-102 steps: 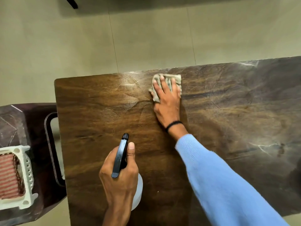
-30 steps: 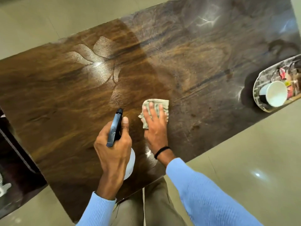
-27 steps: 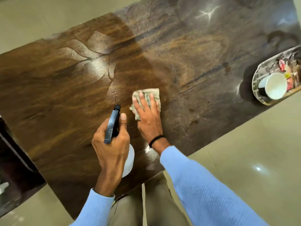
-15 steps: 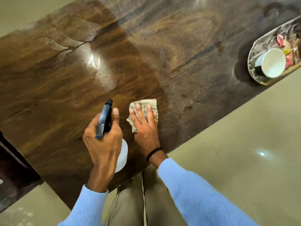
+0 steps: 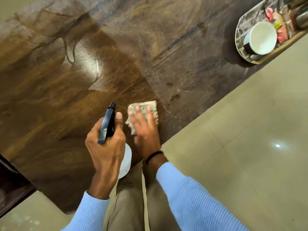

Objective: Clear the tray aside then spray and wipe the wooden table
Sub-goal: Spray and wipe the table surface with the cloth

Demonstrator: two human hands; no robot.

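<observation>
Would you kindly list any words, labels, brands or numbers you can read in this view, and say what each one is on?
No text can be read.
Sachets in the tray: red and yellow printing, too blurred to read.
Spray bottle in the left hand: no label shows.
Cup, cloth: no markings.

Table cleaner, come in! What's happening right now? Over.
Left hand gripping spray bottle. Right hand flat on cloth, near edge of wooden table. Tray with cup parked far right.

My left hand [image 5: 106, 147] is curled in a closed grip, thumb pointing forward. My right hand [image 5: 146, 132] lies flat, palm down, fingers [image 5: 138, 114] spread; both forearms reach forward.
</observation>
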